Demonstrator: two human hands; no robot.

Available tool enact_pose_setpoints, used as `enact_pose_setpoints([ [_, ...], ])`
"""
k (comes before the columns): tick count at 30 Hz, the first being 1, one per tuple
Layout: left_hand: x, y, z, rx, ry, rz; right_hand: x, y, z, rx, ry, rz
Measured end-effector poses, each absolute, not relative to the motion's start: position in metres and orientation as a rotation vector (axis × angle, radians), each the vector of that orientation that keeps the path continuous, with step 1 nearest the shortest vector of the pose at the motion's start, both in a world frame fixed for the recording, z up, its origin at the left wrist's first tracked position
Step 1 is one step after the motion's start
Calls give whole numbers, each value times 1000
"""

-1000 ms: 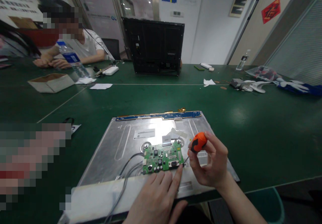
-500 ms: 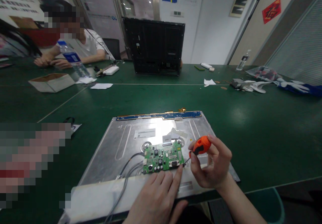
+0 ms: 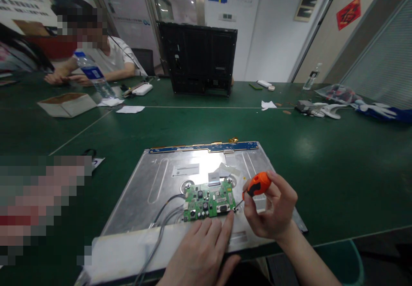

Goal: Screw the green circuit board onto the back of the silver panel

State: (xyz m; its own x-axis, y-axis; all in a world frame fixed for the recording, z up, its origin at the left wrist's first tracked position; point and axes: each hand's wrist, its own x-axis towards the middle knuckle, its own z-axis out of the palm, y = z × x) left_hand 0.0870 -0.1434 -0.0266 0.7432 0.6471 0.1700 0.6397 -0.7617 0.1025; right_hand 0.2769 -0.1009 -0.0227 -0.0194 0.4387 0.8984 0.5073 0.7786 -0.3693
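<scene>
An orange and black screwdriver [image 3: 260, 184] is gripped in my right hand [image 3: 273, 211], its thin shaft slanting down to the lower right corner of a green circuit board [image 3: 209, 198]. My left hand [image 3: 202, 247] lies with fingers stretched out along the board's front edge, the index fingertip close to the screwdriver's tip. The board rests on the metal back of a display panel [image 3: 135, 194]. Grey cables [image 3: 162, 230] run from its left side down past my left hand. Whether the tip sits in a screw is too small to tell.
A blue circuit strip [image 3: 202, 147] lines the panel's far edge. Across the green table [image 3: 322, 170] stand a black monitor housing [image 3: 199, 58], a paper box [image 3: 67, 105] and a water bottle [image 3: 96, 78]. White gloves [image 3: 325, 109] lie at right. A person [image 3: 119, 54] sits at far left.
The screwdriver's handle is turned very slightly in my right hand. My left hand stays in the same place on the board's edge.
</scene>
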Motion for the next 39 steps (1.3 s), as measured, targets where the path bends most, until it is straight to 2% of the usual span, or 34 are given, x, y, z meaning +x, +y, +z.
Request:
enact_pose_setpoints([
  [39,88,-142,-28,2904,1064,264,277,-101,-26,-772,-1661,-163],
])
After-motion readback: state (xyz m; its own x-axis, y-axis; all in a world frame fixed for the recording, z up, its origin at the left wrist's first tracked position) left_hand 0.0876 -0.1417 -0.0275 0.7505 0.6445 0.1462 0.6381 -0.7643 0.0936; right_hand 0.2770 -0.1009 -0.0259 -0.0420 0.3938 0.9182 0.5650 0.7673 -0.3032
